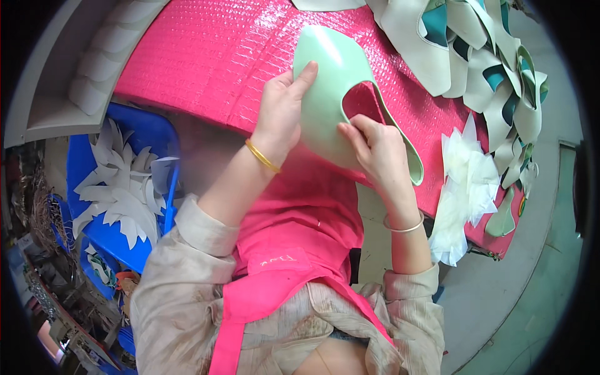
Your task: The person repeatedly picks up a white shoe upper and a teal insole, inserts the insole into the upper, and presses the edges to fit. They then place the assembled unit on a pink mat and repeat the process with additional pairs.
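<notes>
A pale green shoe upper [328, 69] is held up above the pink-covered table, its smooth face toward me and its rounded opening on the right. My left hand [282, 103] grips its left edge, thumb on the face and the other fingers hidden behind. At the lower rim of the opening, my right hand [375, 147] is closed with thumb and finger pinched together against the upper. Whether a small bit of something sits in that pinch is too small to tell.
Many white and green shoe uppers [419, 56] lie piled at the far right. White sheet pieces [462, 187] overlap at the table's [206, 56] right edge, near a single green piece [502, 215]. A blue chair [150, 128] on the left holds white cut pieces [128, 181].
</notes>
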